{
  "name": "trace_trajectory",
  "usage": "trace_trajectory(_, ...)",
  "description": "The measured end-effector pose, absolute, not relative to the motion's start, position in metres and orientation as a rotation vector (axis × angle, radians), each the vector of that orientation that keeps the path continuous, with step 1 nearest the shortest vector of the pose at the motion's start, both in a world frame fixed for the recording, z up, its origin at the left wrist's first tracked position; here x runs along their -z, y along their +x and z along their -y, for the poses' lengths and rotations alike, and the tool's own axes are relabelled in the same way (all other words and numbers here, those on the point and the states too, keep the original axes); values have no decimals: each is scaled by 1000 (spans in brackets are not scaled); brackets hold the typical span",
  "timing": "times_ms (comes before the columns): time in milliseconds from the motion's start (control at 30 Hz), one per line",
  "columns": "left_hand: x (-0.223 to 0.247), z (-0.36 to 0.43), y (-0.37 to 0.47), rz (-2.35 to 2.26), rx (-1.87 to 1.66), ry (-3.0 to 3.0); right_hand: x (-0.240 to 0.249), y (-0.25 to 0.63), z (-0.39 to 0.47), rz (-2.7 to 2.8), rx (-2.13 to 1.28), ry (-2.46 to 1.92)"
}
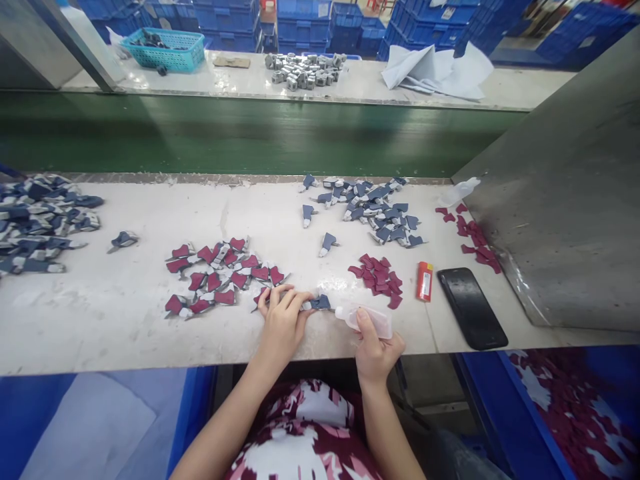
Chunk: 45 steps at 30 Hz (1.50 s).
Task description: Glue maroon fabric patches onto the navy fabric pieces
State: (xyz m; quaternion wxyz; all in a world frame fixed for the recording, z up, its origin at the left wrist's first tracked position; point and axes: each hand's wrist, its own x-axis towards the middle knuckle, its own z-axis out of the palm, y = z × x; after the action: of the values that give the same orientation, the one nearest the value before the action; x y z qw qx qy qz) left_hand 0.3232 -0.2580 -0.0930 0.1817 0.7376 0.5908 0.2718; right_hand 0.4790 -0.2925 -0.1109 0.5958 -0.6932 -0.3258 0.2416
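Observation:
My left hand (285, 320) is on the worktop (125, 340), its fingers closed on a small dark blue and grey part (320, 303). A red-faced part shows by its index finger. My right hand (374, 350) grips a translucent squeeze bottle (377, 321), whose nozzle points left, close to the blue part. Left of my left hand lie grey parts with dark red faces (213, 281). Loose dark red pieces (377, 277) lie above the bottle. Farther back is a pile of blue and grey parts (380, 210).
A red lighter (425, 281) and a black phone (471, 308) lie to the right, near a metal panel (575, 193). Another blue-grey pile (40, 220) is at far left. Beyond the green strip (225, 133), a shelf holds a turquoise basket (173, 61), metal parts (303, 70) and paper (440, 70).

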Motion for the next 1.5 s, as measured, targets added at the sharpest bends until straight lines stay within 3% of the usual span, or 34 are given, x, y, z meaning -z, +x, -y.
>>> trace_trajectory(333,93,258,323,-1664,-786,2080,111,478,290,557,-511,-1413)
trace_trajectory(533,94,258,323,-1666,-784,2070,103,491,281,622,-658,-1246)
trace_trajectory(1067,97,257,320,-1653,-792,2102,98,490,237,1214,-688,-1490)
trace_trajectory(1333,102,256,314,-1593,-781,2143,93,574,222,1391,-226,-1805)
trace_trajectory(1500,102,257,315,-1586,-802,2146,109,590,193,1350,-301,-1954)
